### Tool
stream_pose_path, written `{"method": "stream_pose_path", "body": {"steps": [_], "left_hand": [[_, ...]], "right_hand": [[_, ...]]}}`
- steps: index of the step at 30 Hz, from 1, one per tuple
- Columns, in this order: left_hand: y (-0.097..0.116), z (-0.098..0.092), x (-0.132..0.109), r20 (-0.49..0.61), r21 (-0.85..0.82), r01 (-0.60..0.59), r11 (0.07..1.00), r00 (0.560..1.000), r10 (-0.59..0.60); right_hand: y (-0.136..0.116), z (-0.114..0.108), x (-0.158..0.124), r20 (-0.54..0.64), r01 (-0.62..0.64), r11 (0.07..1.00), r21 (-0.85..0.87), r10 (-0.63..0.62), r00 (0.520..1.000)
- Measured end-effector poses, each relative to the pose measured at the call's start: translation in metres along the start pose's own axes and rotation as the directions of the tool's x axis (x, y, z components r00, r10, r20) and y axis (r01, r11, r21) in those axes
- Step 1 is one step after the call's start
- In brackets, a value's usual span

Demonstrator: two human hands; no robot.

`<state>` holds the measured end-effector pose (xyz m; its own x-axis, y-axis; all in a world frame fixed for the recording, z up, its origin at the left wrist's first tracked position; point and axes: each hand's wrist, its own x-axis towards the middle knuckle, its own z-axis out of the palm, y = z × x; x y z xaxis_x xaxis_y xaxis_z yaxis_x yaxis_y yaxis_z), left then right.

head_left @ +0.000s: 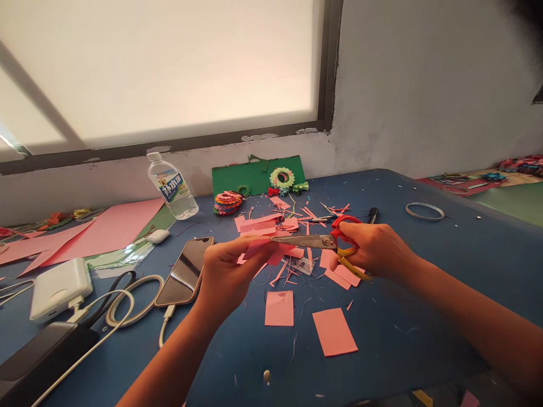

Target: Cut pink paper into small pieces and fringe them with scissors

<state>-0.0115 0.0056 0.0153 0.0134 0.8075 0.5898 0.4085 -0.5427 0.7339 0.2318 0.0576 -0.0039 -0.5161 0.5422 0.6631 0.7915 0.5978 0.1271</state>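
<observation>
My left hand [229, 277] pinches a small pink paper piece [259, 246] between thumb and fingers, above the middle of the blue table. My right hand [377, 249] is closed round the red and yellow handles of the scissors [309, 241]. The blades point left, and their tips meet the pink paper beside my left fingertips. Beneath the hands lies a heap of pink scraps and thin strips. Nearer to me, two pink rectangles, one smaller [279, 308] and one larger [335, 332], rest flat on the table.
On the left are a phone [185, 272], a white power bank [61, 289], cables, a black case [46, 362] and large pink sheets [110, 229]. Farther back stand a water bottle [173, 186] and folded paper rings [282, 178]. A clear tape ring [425, 211] lies right.
</observation>
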Motion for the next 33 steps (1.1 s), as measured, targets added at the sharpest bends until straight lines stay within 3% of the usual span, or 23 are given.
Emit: {"method": "stream_pose_path", "body": {"steps": [33], "left_hand": [[0.0001,0.0046,-0.0008,0.018,-0.078,0.021,0.997,1.000,-0.020]], "right_hand": [[-0.0022,0.0024,-0.0008,-0.019,0.013,1.000,-0.023,-0.014,1.000]]}}
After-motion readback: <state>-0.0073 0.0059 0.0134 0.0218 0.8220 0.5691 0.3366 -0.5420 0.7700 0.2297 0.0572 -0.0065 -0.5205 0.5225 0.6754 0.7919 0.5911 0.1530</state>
